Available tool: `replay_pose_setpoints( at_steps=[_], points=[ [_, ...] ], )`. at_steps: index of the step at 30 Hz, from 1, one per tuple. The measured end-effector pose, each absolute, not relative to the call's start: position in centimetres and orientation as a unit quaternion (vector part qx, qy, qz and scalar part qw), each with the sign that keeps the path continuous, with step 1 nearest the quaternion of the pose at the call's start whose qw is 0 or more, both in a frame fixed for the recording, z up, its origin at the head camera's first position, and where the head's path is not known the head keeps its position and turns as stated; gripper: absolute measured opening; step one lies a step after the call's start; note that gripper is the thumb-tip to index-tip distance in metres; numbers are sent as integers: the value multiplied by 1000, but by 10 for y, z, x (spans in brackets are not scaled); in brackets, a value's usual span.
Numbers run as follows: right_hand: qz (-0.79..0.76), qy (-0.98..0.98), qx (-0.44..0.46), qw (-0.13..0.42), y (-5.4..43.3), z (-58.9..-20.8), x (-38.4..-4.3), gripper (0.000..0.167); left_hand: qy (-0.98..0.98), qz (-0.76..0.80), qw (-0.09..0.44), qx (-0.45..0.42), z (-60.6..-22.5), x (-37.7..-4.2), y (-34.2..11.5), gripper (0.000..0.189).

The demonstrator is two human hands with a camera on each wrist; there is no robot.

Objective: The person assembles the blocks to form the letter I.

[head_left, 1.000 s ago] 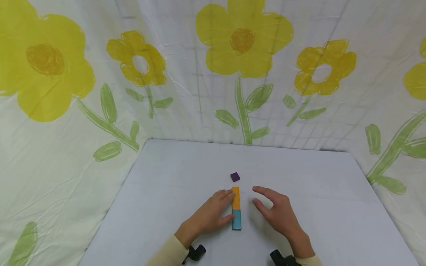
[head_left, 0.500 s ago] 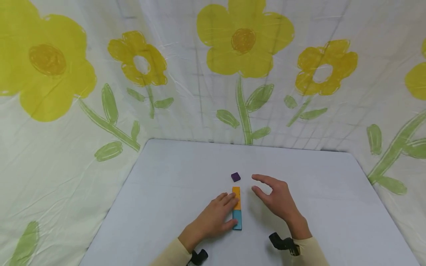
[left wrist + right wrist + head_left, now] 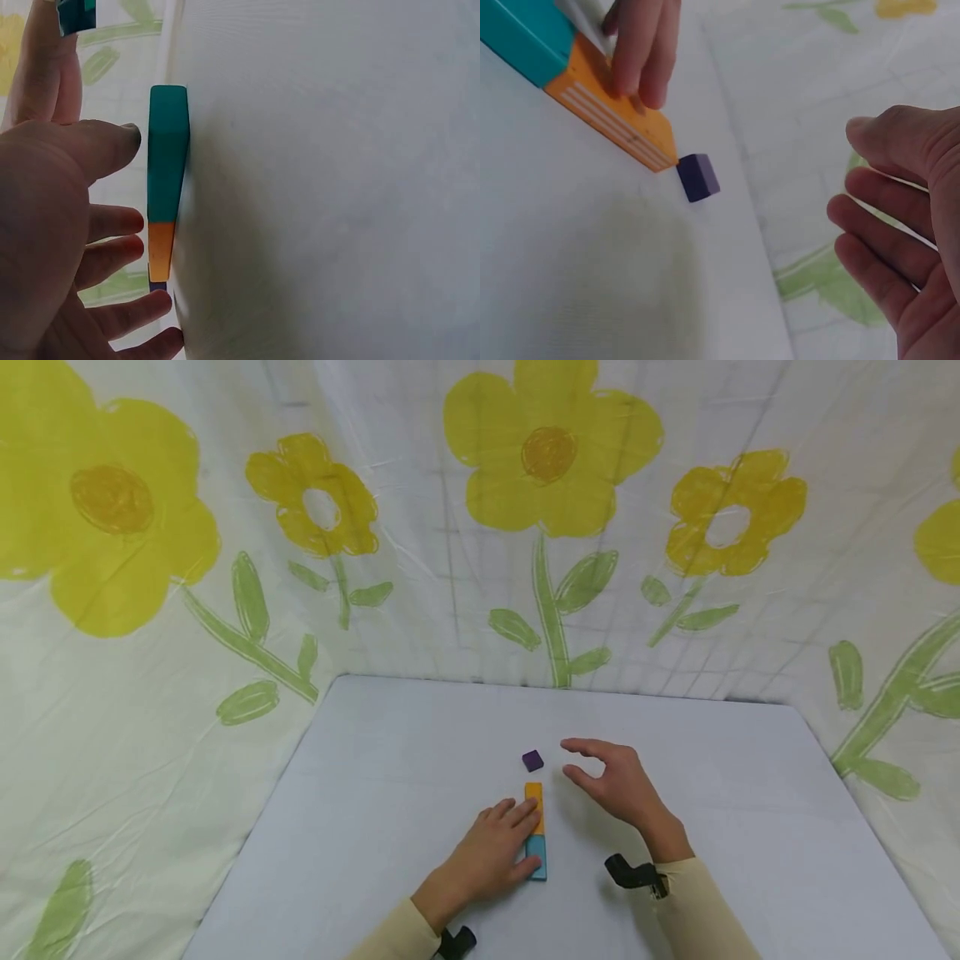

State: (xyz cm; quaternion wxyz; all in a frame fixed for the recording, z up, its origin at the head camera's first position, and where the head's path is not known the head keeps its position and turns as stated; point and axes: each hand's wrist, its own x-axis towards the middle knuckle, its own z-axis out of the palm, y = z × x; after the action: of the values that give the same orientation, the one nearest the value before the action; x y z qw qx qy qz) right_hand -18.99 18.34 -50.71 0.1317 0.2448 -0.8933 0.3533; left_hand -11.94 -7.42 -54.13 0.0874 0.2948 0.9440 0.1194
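A teal block (image 3: 537, 846) and an orange block (image 3: 534, 790) lie end to end in a straight row on the white table. White stripes run along the side of the orange block (image 3: 622, 124) in the right wrist view. My left hand (image 3: 491, 852) lies over the row's left side, fingers extended across the orange block and thumb at the teal one. Just beyond the orange end sits a small purple cube (image 3: 533, 761), turned at an angle. To its right, my right hand (image 3: 618, 777) hovers with thumb and fingers apart, holding nothing.
The white table (image 3: 405, 743) has rounded far corners and ends at a flower-printed cloth (image 3: 420, 610) hanging behind. A small dark teal thing (image 3: 77, 16), cut off by the frame, shows at the top of the left wrist view.
My right hand has moved forward and slightly left, closer to the purple cube. My left hand has shifted slightly right and toward me, reaching farther over the blocks. The blocks and cube look unmoved.
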Motion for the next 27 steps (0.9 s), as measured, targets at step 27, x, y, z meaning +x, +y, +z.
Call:
replay_pose_setpoints(
  at_steps=[27],
  points=[
    [387,-885,258,24,172,-533,-238,38,944,129,90,291,-544,-119,-73,66]
  ],
)
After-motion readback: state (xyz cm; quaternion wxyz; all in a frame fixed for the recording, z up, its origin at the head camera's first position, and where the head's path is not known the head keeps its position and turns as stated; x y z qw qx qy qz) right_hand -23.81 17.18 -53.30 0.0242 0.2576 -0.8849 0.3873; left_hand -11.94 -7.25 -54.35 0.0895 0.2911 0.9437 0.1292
